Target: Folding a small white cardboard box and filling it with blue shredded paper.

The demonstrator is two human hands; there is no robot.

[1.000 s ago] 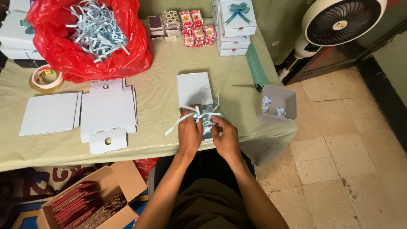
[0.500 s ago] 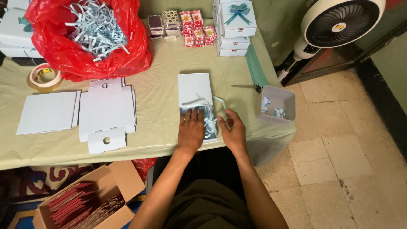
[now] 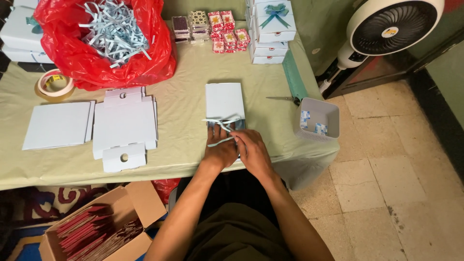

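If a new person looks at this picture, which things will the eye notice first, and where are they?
The eye probably goes first to the red plastic bag full of pale blue ribbon strips at the table's far left. Next come the left hand and right hand, close together at the near edge, handling a pale blue ribbon on a flat light box. A white fan stands on the floor, upper right.

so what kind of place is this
Probably a small home workshop for packing gift boxes: flat white box blanks, a red bag of ribbon strips and finished bowed boxes on a cloth-covered table.
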